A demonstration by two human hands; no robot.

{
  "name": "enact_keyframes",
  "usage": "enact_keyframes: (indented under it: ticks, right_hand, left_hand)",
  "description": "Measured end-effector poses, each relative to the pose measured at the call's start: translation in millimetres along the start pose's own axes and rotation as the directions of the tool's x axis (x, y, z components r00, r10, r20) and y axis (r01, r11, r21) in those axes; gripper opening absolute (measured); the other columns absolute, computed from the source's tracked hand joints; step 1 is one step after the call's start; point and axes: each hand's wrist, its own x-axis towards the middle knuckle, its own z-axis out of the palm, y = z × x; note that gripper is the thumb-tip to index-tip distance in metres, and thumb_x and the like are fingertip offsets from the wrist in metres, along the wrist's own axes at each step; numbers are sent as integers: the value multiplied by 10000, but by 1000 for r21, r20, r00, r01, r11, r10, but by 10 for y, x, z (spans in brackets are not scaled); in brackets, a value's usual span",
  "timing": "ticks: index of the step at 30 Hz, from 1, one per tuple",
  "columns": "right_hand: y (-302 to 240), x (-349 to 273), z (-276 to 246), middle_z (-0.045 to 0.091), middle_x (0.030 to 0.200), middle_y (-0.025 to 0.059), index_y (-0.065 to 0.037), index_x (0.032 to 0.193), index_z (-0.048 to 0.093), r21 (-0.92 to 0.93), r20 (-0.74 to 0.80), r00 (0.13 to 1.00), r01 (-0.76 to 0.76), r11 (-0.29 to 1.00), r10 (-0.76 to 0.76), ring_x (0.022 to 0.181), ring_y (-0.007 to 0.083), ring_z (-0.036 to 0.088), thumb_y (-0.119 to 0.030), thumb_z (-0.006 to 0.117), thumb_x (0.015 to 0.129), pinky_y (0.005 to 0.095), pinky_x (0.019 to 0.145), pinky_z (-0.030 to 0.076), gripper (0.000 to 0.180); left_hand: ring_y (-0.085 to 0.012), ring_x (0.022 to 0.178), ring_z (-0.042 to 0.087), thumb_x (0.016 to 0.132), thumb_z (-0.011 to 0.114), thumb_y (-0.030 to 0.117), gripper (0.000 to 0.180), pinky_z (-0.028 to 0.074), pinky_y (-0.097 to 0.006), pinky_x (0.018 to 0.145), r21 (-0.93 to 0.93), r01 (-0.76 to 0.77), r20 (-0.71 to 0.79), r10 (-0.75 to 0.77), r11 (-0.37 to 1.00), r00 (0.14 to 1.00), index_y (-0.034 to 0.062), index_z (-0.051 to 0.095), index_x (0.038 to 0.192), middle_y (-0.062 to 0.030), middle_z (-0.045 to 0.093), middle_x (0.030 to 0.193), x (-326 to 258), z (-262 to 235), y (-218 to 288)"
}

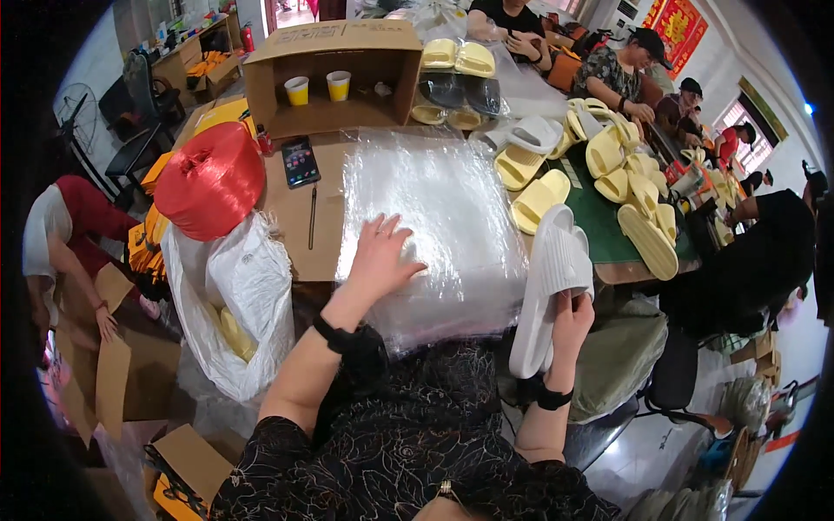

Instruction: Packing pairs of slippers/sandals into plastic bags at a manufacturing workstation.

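Observation:
My left hand (380, 256) lies flat, fingers spread, on a stack of clear plastic bags (434, 208) spread over the table in front of me. My right hand (572, 323) grips a pair of white slide sandals (549, 282) held together upright at the table's right edge, soles outward. Several pale yellow sandals (625, 187) lie scattered on the green mat to the right of the bags.
An open cardboard box (334, 74) with two paper cups stands at the back. A phone (301, 161) and a pen lie on cardboard left of the bags. A red twine spool (208, 181) sits above a white sack (234, 304). Other people work around the table.

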Motion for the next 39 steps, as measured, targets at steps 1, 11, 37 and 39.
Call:
enact_keyframes:
  ticks: [1, 11, 37, 39]
  right_hand:
    - [57, -17, -10, 596, 785, 83, 73, 933, 583, -1, -3, 1000, -8, 1000, 8, 714, 136, 487, -151, 652, 936, 299, 662, 423, 233]
    - [-27, -127, 138, 552, 717, 62, 49, 849, 547, -55, 20, 994, 109, 993, -108, 666, 122, 449, -120, 652, 929, 292, 614, 394, 214]
    - [-119, -107, -43, 625, 1049, 83, 64, 1121, 571, 223, -100, 988, 136, 965, -116, 935, 152, 584, -110, 553, 986, 278, 832, 449, 221]
    - [-124, -108, -90, 625, 1057, 83, 64, 1131, 570, 226, -89, 989, 139, 964, -122, 950, 156, 584, -116, 560, 984, 282, 845, 446, 233]
  left_hand:
    - [-428, 1405, 270, 727, 782, 404, 653, 211, -558, 1153, -65, -163, 80, 168, 984, 982, 66, 602, 1257, -220, 397, 1477, -75, -134, -7]
    - [-390, 1418, 288, 634, 810, 532, 886, 273, -457, 1151, -54, -359, 302, 358, 932, 883, 174, 512, 1388, -190, 377, 1506, -295, -153, -239]
    - [-359, 1320, 441, 848, 682, 323, 380, 377, -432, 1084, -162, -325, 166, 351, 932, 922, 149, 668, 1186, -169, 530, 1379, -273, -54, -173]
    - [-351, 1305, 461, 891, 635, 288, 331, 380, -426, 1080, -204, -297, 149, 330, 933, 932, 130, 671, 1180, -170, 551, 1357, -251, -39, -163]
